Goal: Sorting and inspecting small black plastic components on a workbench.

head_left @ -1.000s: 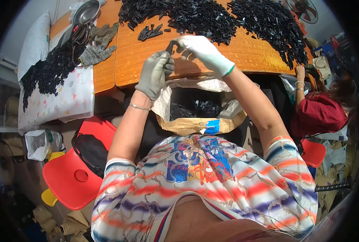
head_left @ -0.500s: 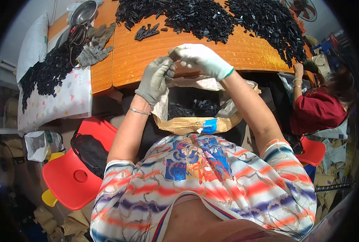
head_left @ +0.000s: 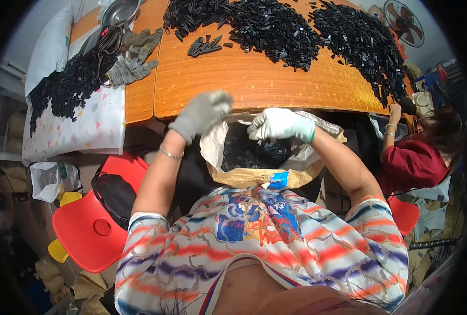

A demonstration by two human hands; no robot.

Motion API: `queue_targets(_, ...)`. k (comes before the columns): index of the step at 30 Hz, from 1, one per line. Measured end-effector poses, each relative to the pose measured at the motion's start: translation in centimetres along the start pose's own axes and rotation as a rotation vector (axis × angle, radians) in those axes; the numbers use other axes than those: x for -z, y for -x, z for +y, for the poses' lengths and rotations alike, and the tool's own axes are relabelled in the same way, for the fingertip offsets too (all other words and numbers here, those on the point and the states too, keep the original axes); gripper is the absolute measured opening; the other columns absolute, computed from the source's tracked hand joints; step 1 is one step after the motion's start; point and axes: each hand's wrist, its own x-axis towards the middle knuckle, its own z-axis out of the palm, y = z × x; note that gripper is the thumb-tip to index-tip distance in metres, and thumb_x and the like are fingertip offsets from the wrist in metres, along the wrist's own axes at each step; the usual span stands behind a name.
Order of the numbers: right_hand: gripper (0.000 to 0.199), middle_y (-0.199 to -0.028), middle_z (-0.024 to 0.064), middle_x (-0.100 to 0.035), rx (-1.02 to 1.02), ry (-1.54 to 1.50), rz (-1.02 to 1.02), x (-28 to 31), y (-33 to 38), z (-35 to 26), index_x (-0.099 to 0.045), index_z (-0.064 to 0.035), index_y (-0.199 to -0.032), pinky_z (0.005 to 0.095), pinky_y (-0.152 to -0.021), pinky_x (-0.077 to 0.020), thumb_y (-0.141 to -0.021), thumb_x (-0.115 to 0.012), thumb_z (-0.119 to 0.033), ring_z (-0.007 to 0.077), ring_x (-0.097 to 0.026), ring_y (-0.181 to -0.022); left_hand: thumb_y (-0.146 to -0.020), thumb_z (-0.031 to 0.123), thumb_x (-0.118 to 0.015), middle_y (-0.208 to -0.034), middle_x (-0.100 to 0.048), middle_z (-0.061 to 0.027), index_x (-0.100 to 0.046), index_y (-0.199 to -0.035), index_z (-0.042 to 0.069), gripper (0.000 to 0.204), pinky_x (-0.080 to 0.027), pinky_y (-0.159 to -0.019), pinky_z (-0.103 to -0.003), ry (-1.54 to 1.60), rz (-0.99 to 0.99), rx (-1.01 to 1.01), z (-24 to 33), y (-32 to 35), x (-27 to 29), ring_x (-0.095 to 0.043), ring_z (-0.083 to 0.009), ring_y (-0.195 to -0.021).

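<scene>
The fingers (head_left: 254,130) of the white-gloved right hand (head_left: 282,124) were curled over the paper sack (head_left: 239,177), those of the grey-gloved left hand (head_left: 203,114) blurred near the wooden table (head_left: 197,76); whether either grasped anything could not be told. The hands had just parted, breaking off their joint handling, while small black pieces (head_left: 249,156) lay inside the sack.

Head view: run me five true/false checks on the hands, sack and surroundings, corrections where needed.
1. The right hand is at the open mouth of the sack. True.
2. The left hand wears a bright red glove. False: its glove is grey.
3. The sack is empty. False: black pieces lie inside.
4. Loose gloves lie on the wooden tabletop at the left. True.
5. The left chair is green. False: it is red.
</scene>
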Motion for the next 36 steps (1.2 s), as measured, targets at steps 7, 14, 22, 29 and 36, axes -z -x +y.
queue_targets(7,0.023,-0.087,0.0166,-0.066,-0.074,0.197,0.804,7.9,-10.2,-0.8,-0.068,-0.0083,-0.084,0.0409,-0.072,-0.0505,-0.084,-0.053,-0.026,0.0335,-0.064,-0.08,-0.091,0.02,-0.051,-0.102,-0.065,-0.0161,-0.058,-0.117,0.016,0.027,-0.049,-0.073,-0.044,-0.698,0.46,0.246,-3.2,-9.3,3.7,-0.063,-0.03,-0.088)
queue_targets(14,0.02,-0.09,0.017,-0.064,-0.048,0.567,0.991,10.3,-17.9,1.8,-0.07,-0.0096,-0.092,0.0426,-0.073,-0.0513,-0.081,-0.062,-0.024,0.0347,-0.064,-0.084,-0.087,0.021,-0.057,-0.098,-0.066,-0.016,-0.059,-0.101,0.007,0.019,-0.051,-0.074,-0.046,-0.859,0.478,0.253,-3.7,-11.7,3.9,-0.064,-0.0344,-0.089)
queue_targets(22,0.016,-0.091,0.0159,-0.064,-0.084,0.391,0.896,9.9,-16.7,-0.4,-0.069,-0.0116,-0.089,0.0415,-0.073,-0.0508,-0.082,-0.062,-0.024,0.0347,-0.063,-0.084,-0.088,0.021,-0.058,-0.096,-0.065,-0.0151,-0.061,-0.098,0.006,0.019,-0.052,-0.074,-0.045,-0.933,0.444,0.256,-4.4,-12.1,5.3,-0.064,-0.0332,-0.09)
queue_targets(29,0.02,-0.096,0.0141,-0.066,0.083,0.251,1.008,8.6,-15.8,-1.2,-0.068,-0.0111,-0.098,0.0379,-0.076,-0.0507,-0.084,-0.061,-0.024,0.0297,-0.064,-0.087,-0.09,0.026,-0.057,-0.105,-0.063,-0.0129,-0.06,-0.098,0.008,0.02,-0.049,-0.076,-0.045,-0.753,0.513,0.136,-2.3,-11.0,3.5,-0.063,-0.033,-0.088)
queue_targets(36,0.021,-0.08,0.0044,-0.066,0.159,-0.425,0.911,6.2,-11.1,-4.6,-0.065,-0.0008,-0.096,0.0249,-0.065,-0.0484,-0.085,-0.061,-0.018,0.0093,-0.06,-0.07,-0.089,0.008,-0.062,-0.09,-0.063,-0.0034,-0.058,-0.109,0.001,0.022,-0.045,-0.06,-0.018,0.657,0.615,-0.094,0.3,-7.5,2.6,-0.057,-0.0066,-0.068)
